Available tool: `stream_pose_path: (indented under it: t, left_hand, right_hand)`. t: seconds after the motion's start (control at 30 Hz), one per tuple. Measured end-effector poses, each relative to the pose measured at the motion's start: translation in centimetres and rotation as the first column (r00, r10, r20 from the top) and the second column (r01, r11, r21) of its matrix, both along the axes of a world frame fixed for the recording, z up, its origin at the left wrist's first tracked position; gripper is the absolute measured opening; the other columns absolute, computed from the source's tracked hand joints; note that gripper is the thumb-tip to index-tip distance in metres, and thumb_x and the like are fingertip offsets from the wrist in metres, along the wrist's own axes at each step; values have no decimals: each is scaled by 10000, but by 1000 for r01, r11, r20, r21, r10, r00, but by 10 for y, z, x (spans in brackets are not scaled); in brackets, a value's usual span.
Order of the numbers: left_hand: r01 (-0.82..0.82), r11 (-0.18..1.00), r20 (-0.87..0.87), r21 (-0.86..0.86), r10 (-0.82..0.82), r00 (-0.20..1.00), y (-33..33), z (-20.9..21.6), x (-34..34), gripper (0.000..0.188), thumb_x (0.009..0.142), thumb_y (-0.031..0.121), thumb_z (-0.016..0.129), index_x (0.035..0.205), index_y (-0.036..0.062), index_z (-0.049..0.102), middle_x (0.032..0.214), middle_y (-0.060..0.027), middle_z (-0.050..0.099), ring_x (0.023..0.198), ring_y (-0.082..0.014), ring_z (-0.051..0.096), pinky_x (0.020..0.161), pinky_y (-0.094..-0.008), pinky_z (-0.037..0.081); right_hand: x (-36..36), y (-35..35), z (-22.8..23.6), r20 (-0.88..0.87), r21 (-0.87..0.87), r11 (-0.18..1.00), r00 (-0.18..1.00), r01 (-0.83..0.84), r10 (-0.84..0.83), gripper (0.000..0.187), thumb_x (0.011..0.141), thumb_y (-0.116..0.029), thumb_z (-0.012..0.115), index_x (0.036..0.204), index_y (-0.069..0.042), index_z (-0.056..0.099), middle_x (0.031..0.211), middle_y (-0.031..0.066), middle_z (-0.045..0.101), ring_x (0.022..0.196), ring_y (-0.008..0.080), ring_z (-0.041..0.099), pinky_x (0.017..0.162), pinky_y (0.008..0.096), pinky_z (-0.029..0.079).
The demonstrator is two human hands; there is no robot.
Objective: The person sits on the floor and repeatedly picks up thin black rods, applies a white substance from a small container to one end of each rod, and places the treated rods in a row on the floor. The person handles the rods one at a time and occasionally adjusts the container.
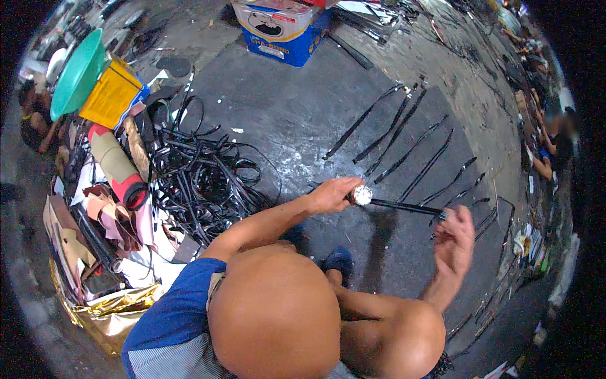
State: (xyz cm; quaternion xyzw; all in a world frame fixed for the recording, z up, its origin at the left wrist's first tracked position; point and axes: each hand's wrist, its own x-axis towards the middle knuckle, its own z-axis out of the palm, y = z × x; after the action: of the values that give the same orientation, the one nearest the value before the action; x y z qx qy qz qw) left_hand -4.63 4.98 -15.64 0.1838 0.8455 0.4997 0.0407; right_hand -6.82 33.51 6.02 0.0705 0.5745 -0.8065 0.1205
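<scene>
A narrow black strip [407, 206] stretches between my two hands above the dark ground sheet. My left hand [333, 195] is closed round a small thing with a round, shiny whitish end [362, 194]; its kind cannot be made out. The strip runs from beside that round end. At the strip's other end my right hand [456, 230] is closed on it, with a small bluish-green spot at the fingertips. Beyond my hands, several black strips [426, 165] lie roughly side by side on the sheet. A tangled heap of black strips [202, 170] lies to the left.
A blue and white box [281, 38] stands at the far edge of the dark sheet [252, 88]. Leftward are a yellow container [113, 91], a green basin [79, 72], a red and tan roll [117, 164] and scraps of sheet material [113, 218]. Other people sit at both sides.
</scene>
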Motion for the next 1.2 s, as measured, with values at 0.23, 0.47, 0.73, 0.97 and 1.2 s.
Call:
stream_pose_path:
  t: [0.23, 0.47, 0.73, 0.97, 1.2]
  left_hand:
    - [23, 999, 39, -30, -22, 999, 7, 8, -4, 601, 745, 47, 716, 1312, 75, 519, 1230, -186, 618, 1183, -401, 590, 993, -456, 502]
    - [-12, 997, -139, 74, 22, 990, -34, 25, -5, 704, 724, 148, 744, 1380, 76, 498, 1334, -162, 576, 1272, -366, 539, 1109, -425, 417]
    - [-747, 311, -288, -588, 782, 552, -289, 22, 15, 435, 731, 57, 718, 1152, 1, 625, 1176, -190, 610, 1141, -382, 569, 960, -461, 501]
    - [-500, 116, -229, -858, 786, 575, -348, 11, 67, 353, 737, 60, 743, 1077, 24, 652, 1122, -151, 635, 1096, -374, 594, 895, -461, 550]
    - [-561, 127, -262, -818, 786, 560, -344, 12, 80, 212, 816, 134, 661, 1010, 58, 701, 1050, -144, 650, 1026, -350, 642, 855, -462, 552]
  right_hand:
    - [-5, 11, 128, -363, -37, 996, 928, 79, -87, 456, 1010, -63, 563, 1432, 57, 442, 1243, 184, 616, 904, 168, 624, 679, 205, 501]
    - [-158, -68, 160, -547, 211, 964, 837, 163, -22, 392, 980, -73, 622, 1351, 21, 535, 1233, 89, 645, 1077, 166, 631, 930, 278, 500]
    - [-254, -141, 177, -764, 149, 958, 643, 244, -45, 443, 850, -113, 807, 1205, 29, 584, 1031, 120, 705, 919, 197, 700, 836, 284, 559]
    - [-164, -255, 77, -669, 656, 750, 526, 87, 525, 411, 886, -81, 716, 1271, -53, 576, 1033, 132, 731, 904, 165, 709, 793, 314, 571]
    - [-42, -217, 35, -537, 797, 559, 158, -228, 829, 551, 887, 55, 592, 1412, -80, 489, 1359, 190, 582, 1023, 314, 700, 884, 410, 563]
